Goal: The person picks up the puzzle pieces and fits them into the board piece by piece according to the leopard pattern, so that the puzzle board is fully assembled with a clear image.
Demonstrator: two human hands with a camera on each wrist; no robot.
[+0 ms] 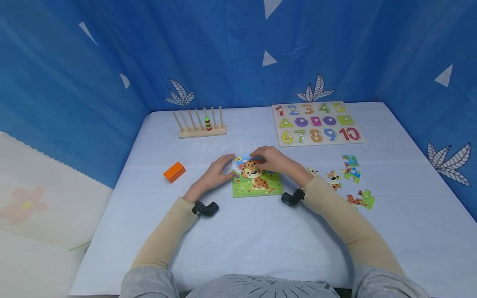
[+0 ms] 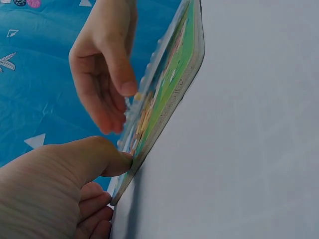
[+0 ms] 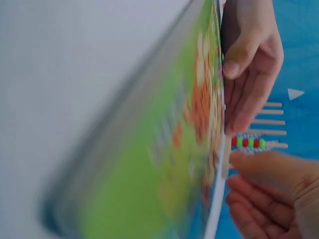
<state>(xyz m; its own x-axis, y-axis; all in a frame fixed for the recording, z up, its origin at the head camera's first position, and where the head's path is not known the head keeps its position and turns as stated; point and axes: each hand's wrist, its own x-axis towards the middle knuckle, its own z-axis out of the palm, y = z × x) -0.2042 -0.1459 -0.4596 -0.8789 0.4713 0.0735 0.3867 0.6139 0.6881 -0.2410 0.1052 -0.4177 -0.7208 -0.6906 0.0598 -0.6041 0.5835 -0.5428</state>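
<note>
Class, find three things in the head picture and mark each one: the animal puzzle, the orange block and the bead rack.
Animal puzzle (image 1: 258, 183): head view, on the spotted animal's body.
Orange block (image 1: 174, 171): head view, near its middle.
Bead rack (image 1: 201, 133): head view, on its wooden base.

The puzzle board (image 1: 240, 191) shows an orange, dark-spotted leopard (image 1: 261, 182) on green; the block (image 1: 174, 172) is plain orange.
</note>
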